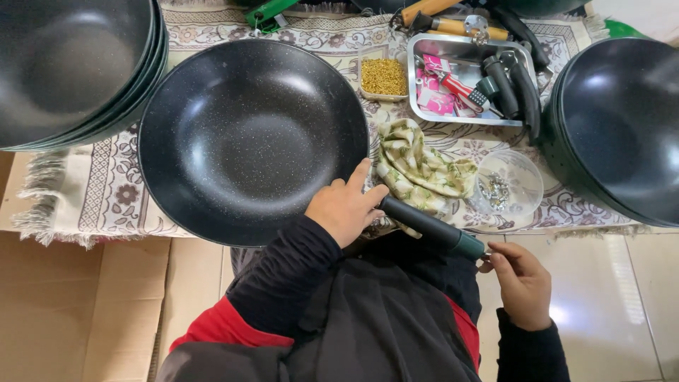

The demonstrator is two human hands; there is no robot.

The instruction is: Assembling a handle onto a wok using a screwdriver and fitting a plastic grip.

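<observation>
A black speckled wok rests on a patterned rug in front of me. Its dark handle with a green end points toward my lap, to the lower right. My left hand grips the wok's rim where the handle joins. My right hand pinches the green tip of the handle, fingers closed around a small metal piece there.
Stacks of black woks stand at far left and far right. A metal tray holds handles and tools. Nearby are a small tub of gold screws, a clear bowl of metal parts, and a floral cloth. Cardboard lies lower left.
</observation>
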